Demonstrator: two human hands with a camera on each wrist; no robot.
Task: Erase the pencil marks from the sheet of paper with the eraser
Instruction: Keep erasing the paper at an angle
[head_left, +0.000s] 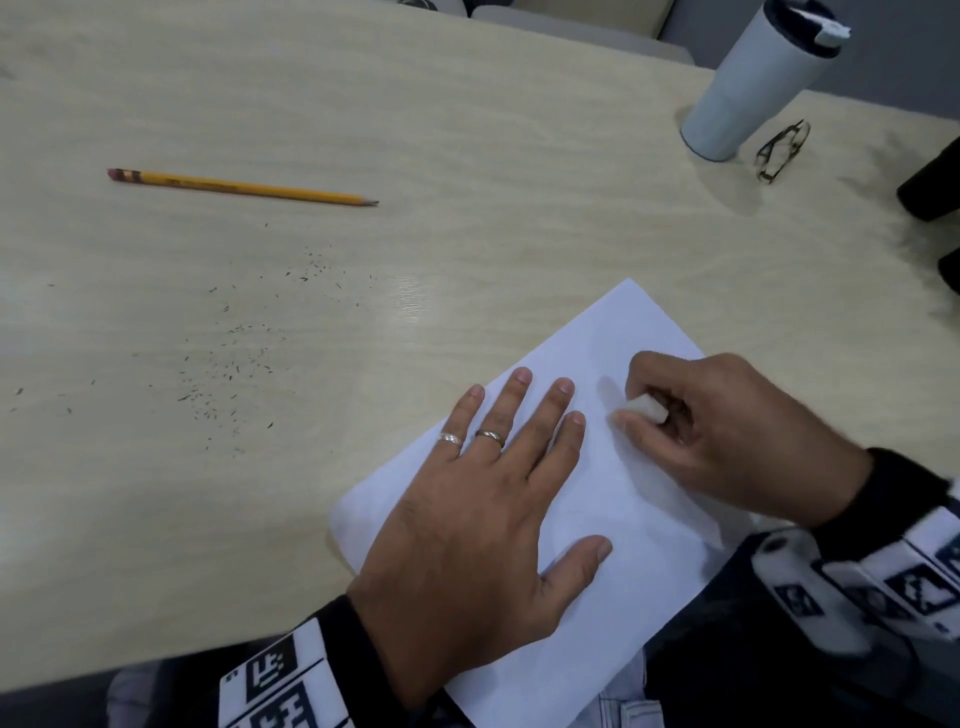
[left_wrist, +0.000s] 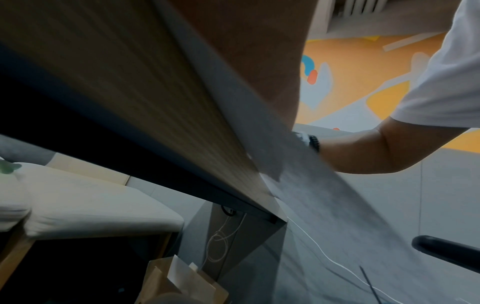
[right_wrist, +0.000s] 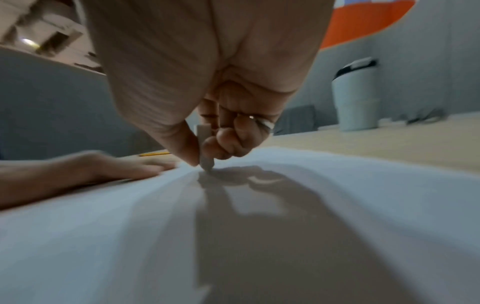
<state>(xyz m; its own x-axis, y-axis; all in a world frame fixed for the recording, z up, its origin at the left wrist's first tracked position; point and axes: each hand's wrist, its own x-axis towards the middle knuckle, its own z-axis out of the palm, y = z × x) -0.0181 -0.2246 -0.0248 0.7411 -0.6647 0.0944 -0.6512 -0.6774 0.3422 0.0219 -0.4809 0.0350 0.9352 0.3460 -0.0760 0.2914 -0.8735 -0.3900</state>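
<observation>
Place: an office or study lounge, as far as I can tell.
Surface under my grip: a pale wood-grain desk (head_left: 467, 156) with a dark edge.
Far right of my grip: a white travel tumbler (head_left: 748, 83) with a dark lid, folded glasses (head_left: 782, 150) just beside it.
Well left of my grip: a yellow pencil (head_left: 244, 187) and scattered dark crumbs (head_left: 234, 358).
Beyond the desk: grey cushioned seating (head_left: 582, 31).
Below the desk: pale padded bench (left_wrist: 98, 207), grey floor with cables (left_wrist: 324, 255), a brown paper bag (left_wrist: 182, 286).
Wall behind: grey, with bright orange and blue shapes (left_wrist: 350, 67).
</observation>
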